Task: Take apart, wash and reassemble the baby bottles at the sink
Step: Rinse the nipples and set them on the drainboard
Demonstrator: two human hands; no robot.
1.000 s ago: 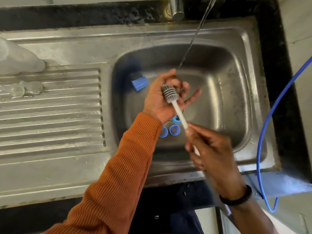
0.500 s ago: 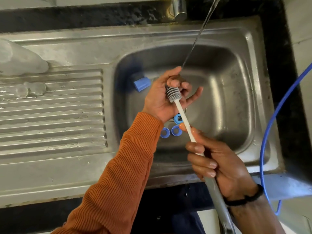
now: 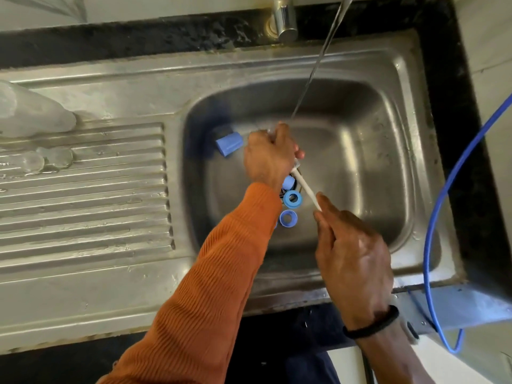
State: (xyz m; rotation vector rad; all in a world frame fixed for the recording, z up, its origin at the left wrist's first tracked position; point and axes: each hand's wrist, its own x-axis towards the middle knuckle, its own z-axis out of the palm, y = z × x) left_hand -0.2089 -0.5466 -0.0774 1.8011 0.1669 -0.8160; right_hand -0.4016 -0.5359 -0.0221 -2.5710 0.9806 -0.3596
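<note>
The left hand (image 3: 270,156) curls tight around the brush head, and the white brush stick (image 3: 304,189) runs near-right into the right hand's (image 3: 352,253) pinching grip.

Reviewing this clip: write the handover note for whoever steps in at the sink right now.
Left hand: closed round the brush head, under the running water.
Right hand: grips the white brush handle.
In the basin: blue cap, blue rings near the drain.
On the drainboard: clear bottle, clear teats.
Done: bottles apart.
Left: finish washing, reassemble.
</note>
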